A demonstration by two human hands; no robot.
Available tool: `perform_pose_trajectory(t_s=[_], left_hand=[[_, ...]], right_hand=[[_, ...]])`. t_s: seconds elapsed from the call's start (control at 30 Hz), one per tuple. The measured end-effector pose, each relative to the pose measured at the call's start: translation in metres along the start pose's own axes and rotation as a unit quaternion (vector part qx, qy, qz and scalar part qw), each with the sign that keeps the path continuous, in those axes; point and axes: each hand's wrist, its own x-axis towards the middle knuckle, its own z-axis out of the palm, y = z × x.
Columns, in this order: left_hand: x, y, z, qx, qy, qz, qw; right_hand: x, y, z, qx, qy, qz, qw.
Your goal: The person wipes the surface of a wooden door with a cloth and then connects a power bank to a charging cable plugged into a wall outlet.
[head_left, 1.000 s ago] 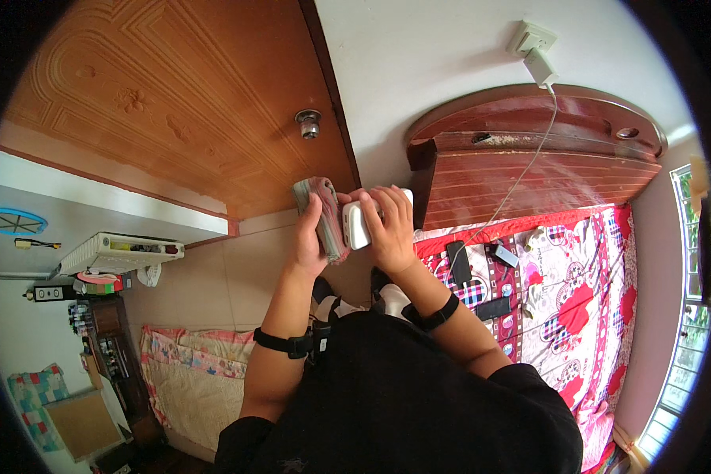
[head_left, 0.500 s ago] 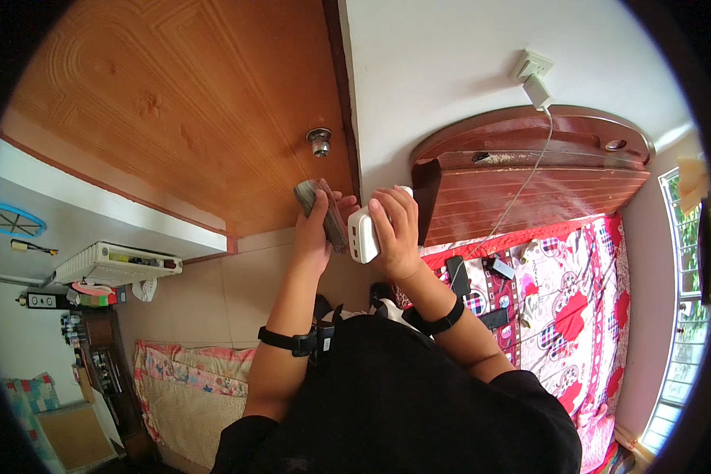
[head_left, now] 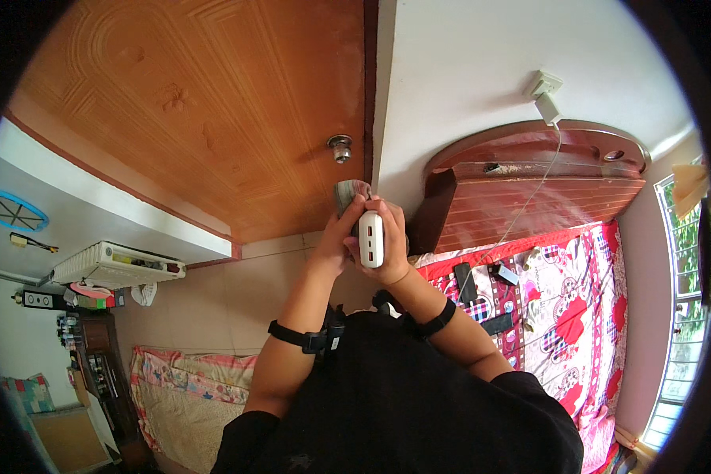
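My left hand [head_left: 337, 240] is closed round a wad of banknotes [head_left: 351, 192], greenish grey with a pinkish side, whose far end sticks out beyond the fingers. Pressed close beside it, my right hand [head_left: 394, 251] grips a white power bank [head_left: 377, 239]. The power bank's end with a row of ports faces up toward me. Both hands meet in front of my chest, and their fingers partly overlap. The lower part of the wad is hidden behind the hands and the power bank.
A wooden door [head_left: 213, 118] with a round metal knob [head_left: 340, 148] stands ahead. To the right is a bed with a dark red headboard [head_left: 529, 205], phones [head_left: 466, 282] and a small box [head_left: 504, 274] on its patterned sheet. A charger [head_left: 548, 109] hangs from a wall socket.
My hands have come together, bringing the wad and the power bank side by side. The power bank has turned more upright. The view has shifted slightly left.
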Motion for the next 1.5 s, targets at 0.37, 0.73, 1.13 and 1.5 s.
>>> perform_pose_trajectory(t_s=[0.37, 0.73, 1.13, 1.5], left_hand=[[-0.045, 0.056, -0.012, 0.178, 0.006, 0.118, 0.977], [-0.098, 0.089, -0.073, 0.012, -0.029, 0.112, 0.993], [-0.118, 0.083, -0.097, 0.15, 0.006, 0.196, 0.969], [-0.088, 0.1, -0.099, 0.097, 0.099, 0.271, 0.952]], right_hand=[[0.009, -0.014, 0.051, 0.176, -0.028, 0.076, 0.981], [0.027, -0.073, 0.103, 0.031, -0.089, -0.1, 0.99], [-0.007, -0.071, 0.129, 0.073, -0.114, 0.117, 0.984], [0.022, -0.13, 0.136, 0.08, -0.103, 0.142, 0.981]])
